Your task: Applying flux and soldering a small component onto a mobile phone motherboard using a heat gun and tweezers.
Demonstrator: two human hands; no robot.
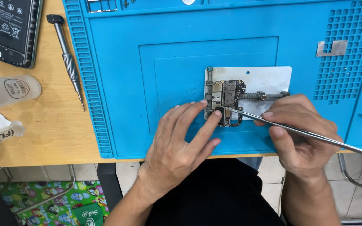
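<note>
Circuit board (pixel 227 102): small, clamped in a metal holder plate (pixel 269 79) that lies on the blue work mat (pixel 168 50), near the mat's front edge.
Left hand (pixel 177 146): open and flat, fingers spread, two fingertips (pixel 217 113) pressing on the holder's left clamp bar beside the board.
Right hand (pixel 300 134): closed around metal tweezers (pixel 298 132), tips touching the board's lower left part.
Screwdriver (pixel 68 58): lies on the wooden counter (pixel 51 125), just left of the mat.
Phone body (pixel 9 29): dark, at the counter's far left corner.
Bottle (pixel 7 91): clear, lying on its side below the phone.
Small metal parts (pixel 331 48): on the mat's gridded right side.
</note>
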